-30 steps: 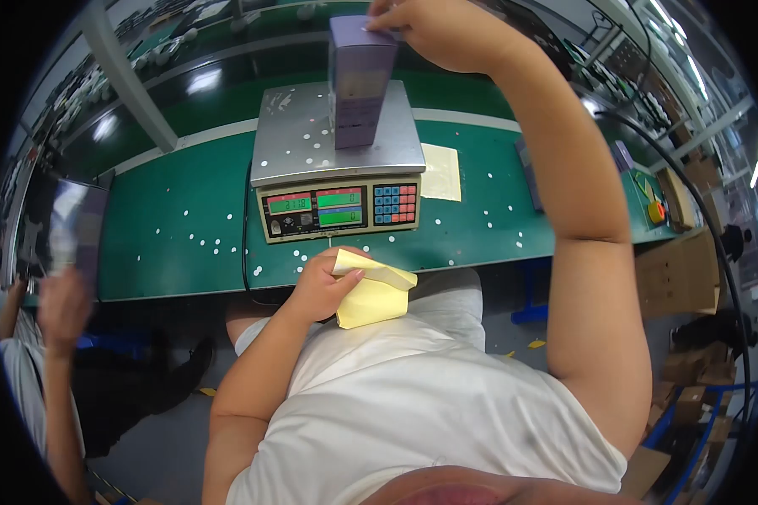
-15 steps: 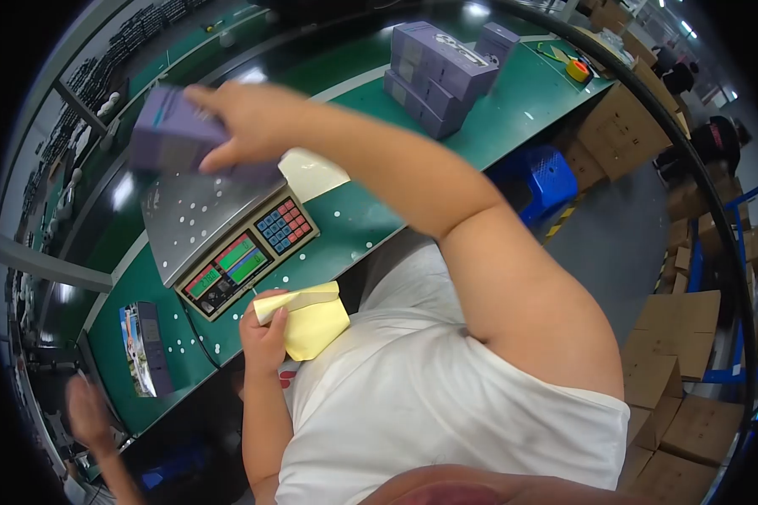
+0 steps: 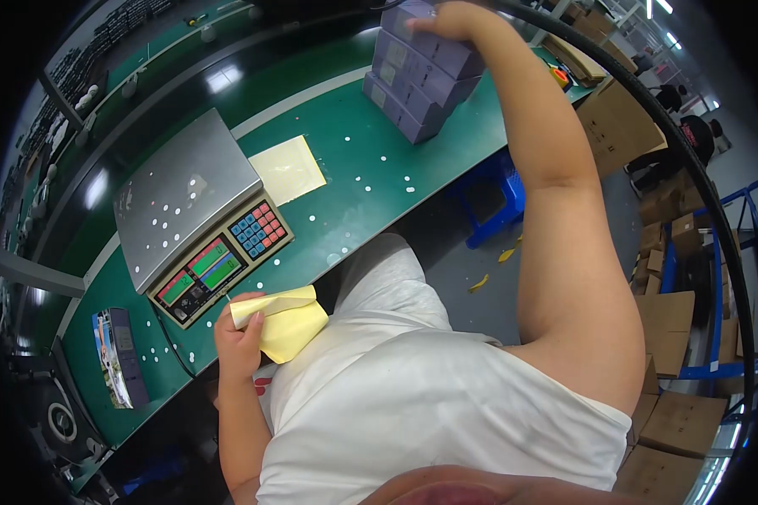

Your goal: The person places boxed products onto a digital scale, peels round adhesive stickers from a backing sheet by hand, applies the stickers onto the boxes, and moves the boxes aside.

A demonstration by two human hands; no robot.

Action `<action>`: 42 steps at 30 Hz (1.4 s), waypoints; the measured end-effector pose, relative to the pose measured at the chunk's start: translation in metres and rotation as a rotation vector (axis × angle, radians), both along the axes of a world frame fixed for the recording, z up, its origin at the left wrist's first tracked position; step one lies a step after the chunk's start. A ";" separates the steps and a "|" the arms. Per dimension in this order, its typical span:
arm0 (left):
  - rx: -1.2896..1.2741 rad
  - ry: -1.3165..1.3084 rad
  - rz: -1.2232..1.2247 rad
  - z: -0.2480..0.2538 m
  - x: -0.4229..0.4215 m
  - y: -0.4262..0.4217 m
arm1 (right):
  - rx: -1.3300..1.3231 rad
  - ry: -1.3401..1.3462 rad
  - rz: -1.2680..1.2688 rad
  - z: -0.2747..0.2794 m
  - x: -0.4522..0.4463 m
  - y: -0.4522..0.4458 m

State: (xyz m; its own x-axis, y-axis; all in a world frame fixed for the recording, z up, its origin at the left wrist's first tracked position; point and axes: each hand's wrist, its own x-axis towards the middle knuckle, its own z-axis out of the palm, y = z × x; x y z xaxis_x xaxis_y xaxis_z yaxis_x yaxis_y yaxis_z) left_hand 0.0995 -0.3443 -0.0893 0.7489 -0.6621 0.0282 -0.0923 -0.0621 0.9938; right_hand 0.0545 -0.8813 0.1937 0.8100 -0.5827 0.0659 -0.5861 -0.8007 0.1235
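The left hand point(image 3: 239, 338) pinches yellow paper point(image 3: 290, 328); the right hand point(image 3: 451, 21) clasps the purple stack's point(image 3: 403, 80) top box point(image 3: 434, 50). A scale point(image 3: 198, 198) stands between stack and worktop's point(image 3: 337, 210) left edge.

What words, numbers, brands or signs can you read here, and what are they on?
None reads clearly.
Scale's displays: lit digits, too small to be sure of.
Keypad: key markings too small.
Stacked purple boxes: printing too small.
Box with a colour picture: any lettering too small.
Cardboard cartons: faint marks, unreadable.
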 end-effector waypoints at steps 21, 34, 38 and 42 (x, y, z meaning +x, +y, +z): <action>-0.007 -0.029 -0.026 -0.002 -0.001 0.004 | 0.067 -1.054 0.018 -0.160 -0.059 -0.001; 0.013 -0.101 -0.002 0.001 -0.005 0.003 | 0.015 -1.068 0.081 -0.162 -0.049 -0.003; 0.017 -0.153 -0.025 0.000 -0.003 0.005 | 0.075 -1.105 0.072 -0.175 -0.055 0.007; 0.015 -0.101 -0.002 0.002 -0.005 0.003 | -0.066 -1.329 0.202 -0.200 -0.062 0.008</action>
State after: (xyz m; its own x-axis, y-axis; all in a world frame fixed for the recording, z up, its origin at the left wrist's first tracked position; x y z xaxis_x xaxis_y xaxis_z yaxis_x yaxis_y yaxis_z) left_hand 0.0944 -0.3411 -0.0875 0.7413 -0.6647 0.0932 -0.1920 -0.0770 0.9784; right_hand -0.0074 -0.8729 -0.0060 0.1812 -0.4268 0.8860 -0.1644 -0.9014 -0.4006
